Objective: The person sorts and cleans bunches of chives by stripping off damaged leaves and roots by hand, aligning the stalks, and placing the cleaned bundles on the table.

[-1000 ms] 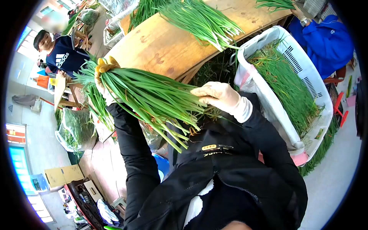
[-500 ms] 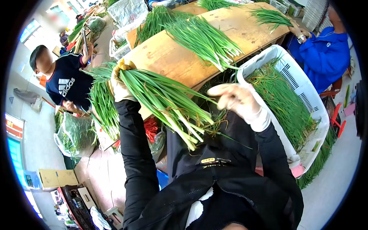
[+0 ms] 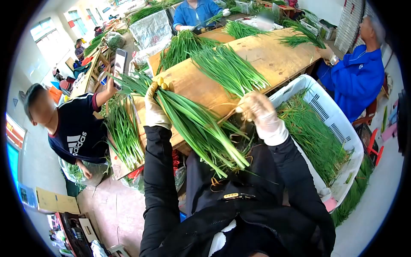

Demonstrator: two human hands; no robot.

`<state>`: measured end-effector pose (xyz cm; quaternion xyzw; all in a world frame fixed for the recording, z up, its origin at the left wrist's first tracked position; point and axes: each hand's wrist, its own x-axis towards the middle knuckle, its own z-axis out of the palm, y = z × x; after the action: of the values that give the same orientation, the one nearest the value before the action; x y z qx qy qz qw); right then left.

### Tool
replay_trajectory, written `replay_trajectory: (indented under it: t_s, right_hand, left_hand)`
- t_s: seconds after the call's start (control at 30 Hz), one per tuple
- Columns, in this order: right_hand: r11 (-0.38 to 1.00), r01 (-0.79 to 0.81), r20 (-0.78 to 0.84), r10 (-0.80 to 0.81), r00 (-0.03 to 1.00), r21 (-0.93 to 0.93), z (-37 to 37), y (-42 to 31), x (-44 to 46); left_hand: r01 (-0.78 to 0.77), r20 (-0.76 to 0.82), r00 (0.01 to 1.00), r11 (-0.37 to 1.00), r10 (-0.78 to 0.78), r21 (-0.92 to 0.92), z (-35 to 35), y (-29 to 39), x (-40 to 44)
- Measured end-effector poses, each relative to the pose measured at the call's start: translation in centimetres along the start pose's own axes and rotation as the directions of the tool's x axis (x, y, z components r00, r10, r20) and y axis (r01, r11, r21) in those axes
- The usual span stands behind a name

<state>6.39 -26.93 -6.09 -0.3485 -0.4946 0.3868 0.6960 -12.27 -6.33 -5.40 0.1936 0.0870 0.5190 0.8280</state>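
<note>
My left hand (image 3: 156, 105), in a whitish glove with yellow fingertips, is closed around a bunch of garlic chives (image 3: 201, 128). Their pale stem ends slant down to the right over my lap. To the right of the bunch is my right hand (image 3: 262, 115), in a thin whitish glove with the fingers curled together. A brownish withered leaf (image 3: 229, 112) stretches from its fingertips toward the bunch. Just beyond that hand, a pile of garlic chives (image 3: 231, 70) lies on the wooden table (image 3: 188, 92).
A white plastic crate (image 3: 332, 113) of green leaves stands at my right. More chives (image 3: 124, 132) lie on the table's left end. One person (image 3: 77, 128) at the left holds up a phone (image 3: 120, 64). Co-workers in blue sit at the right (image 3: 359, 77) and far side (image 3: 195, 15).
My right hand has moved from open, blurred fingers to a curled grip with a withered leaf. The bunch has shifted slightly right. The person with the phone has come closer.
</note>
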Motion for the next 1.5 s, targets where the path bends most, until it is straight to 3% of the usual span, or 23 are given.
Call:
replay_trajectory:
  t_s: [0.1,0.13,0.17,0.2,0.23,0.4,0.47,0.5,0.57,0.6,0.73,0.8,0.83,0.9,0.93,1.03,1.07,1.17,1.23,1.3,1.33,1.43,1.5]
  right_hand:
    - [0.964,0.084,-0.026,-0.080,0.996,0.253,-0.8,-2.1,0.4]
    - [0.977,0.123,-0.142,-0.099,0.985,0.174,-0.3,-2.6,0.3]
    - [0.933,0.191,-0.209,-0.261,0.942,-0.304,0.6,-3.2,-0.1]
    - [0.959,0.139,-0.188,-0.188,0.964,-0.246,0.8,-3.4,0.0]
    - [0.978,0.081,-0.165,-0.113,0.980,-0.191,0.9,-3.6,0.1]
    - [0.812,0.016,0.013,-0.011,1.000,-0.583,-1.1,0.2,-0.6]
    - [0.800,-0.136,-0.024,0.150,0.988,-0.584,-3.1,3.0,-2.0]
    - [0.623,-0.102,-0.019,0.138,0.990,-0.776,-3.5,3.2,-2.9]
    - [0.569,-0.355,-0.221,0.293,0.930,-0.742,-5.1,4.6,-4.8]
    - [0.487,-0.219,-0.126,0.217,0.968,-0.846,-7.2,5.9,-5.8]
    - [0.342,-0.232,-0.162,0.220,0.962,-0.911,-10.2,7.2,-8.4]
    - [0.412,-0.517,-0.312,0.468,0.827,-0.751,-6.8,4.9,-8.4]
    - [0.412,-0.516,-0.316,0.462,0.829,-0.751,-5.4,4.5,-8.3]
    - [0.688,-0.420,-0.219,0.364,0.905,-0.592,-3.3,4.2,-8.2]
    - [0.740,-0.527,-0.219,0.481,0.849,-0.417,-4.2,4.5,-8.3]
    - [0.718,-0.633,-0.279,0.570,0.773,-0.290,-3.5,5.1,-8.8]
    - [0.662,-0.521,-0.098,0.564,0.820,-0.539,-0.3,3.8,-8.4]
    - [0.610,-0.370,-0.059,0.467,0.882,-0.700,2.8,6.2,-9.0]
    - [0.699,-0.339,-0.094,0.365,0.926,-0.630,3.9,7.5,-8.9]
    - [0.617,-0.530,-0.288,0.454,0.843,-0.581,1.9,9.0,-9.2]
    - [0.683,-0.433,-0.253,0.353,0.901,-0.588,0.8,9.4,-9.3]
    - [0.645,-0.384,-0.165,0.374,0.913,-0.661,-0.3,6.4,-7.5]
    - [0.759,-0.450,-0.214,0.397,0.893,-0.471,-2.7,5.3,-7.3]
  left_hand:
    - [0.004,0.004,1.000,0.999,-0.005,0.045,-0.4,-0.2,0.2]
    - [0.020,0.129,0.991,0.998,-0.028,0.063,-0.8,-0.3,0.4]
    - [-0.022,0.285,0.958,0.982,-0.033,0.186,-0.7,-0.1,0.4]
    - [0.018,0.082,0.996,0.975,-0.037,0.220,-0.6,-0.5,0.0]
    - [-0.032,0.219,0.975,0.966,-0.026,0.255,-1.8,-1.0,0.8]
    - [0.028,0.053,0.997,0.930,-0.051,0.366,0.3,-3.8,-2.4]
    - [0.055,0.033,0.997,0.956,-0.067,0.289,-0.1,-5.5,-2.3]
    - [0.058,0.037,0.997,0.961,-0.071,0.271,0.1,-5.8,-2.8]
    - [0.053,0.041,0.997,0.967,-0.066,0.249,-1.6,-8.4,-1.6]
    - [0.049,0.025,0.998,0.974,-0.056,0.223,-1.7,-8.9,-1.8]
    - [0.034,0.008,0.999,0.977,-0.037,0.209,-2.9,-10.6,-1.9]
    - [0.022,0.024,0.999,0.976,-0.028,0.216,-3.3,-11.2,-1.9]
    - [0.013,0.029,0.999,0.978,-0.019,0.206,-3.5,-11.4,-2.0]
    - [0.023,0.004,1.000,0.986,-0.024,0.166,-3.3,-11.3,-2.5]
    - [0.018,0.014,1.000,0.984,-0.021,0.178,-3.4,-11.3,-2.5]
    - [0.013,-0.007,1.000,0.982,-0.012,0.187,-3.6,-11.5,-2.7]
    - [0.005,-0.011,1.000,0.983,-0.003,0.181,-3.7,-11.5,-2.8]
    - [-0.030,-0.012,0.999,0.984,0.033,0.178,-3.9,-11.9,-2.9]
    - [-0.068,-0.006,0.997,0.981,0.071,0.183,-4.2,-12.2,-2.6]
    - [-0.209,-0.011,0.973,0.905,0.229,0.371,-5.0,-12.7,-2.0]
    - [-0.193,-0.034,0.974,0.904,0.222,0.382,-5.4,-12.8,-1.9]
    - [-0.066,0.041,0.998,0.897,0.054,0.436,-4.9,-10.3,-2.6]
    - [0.201,0.163,0.950,0.919,-0.268,0.340,-3.5,-6.9,-3.6]
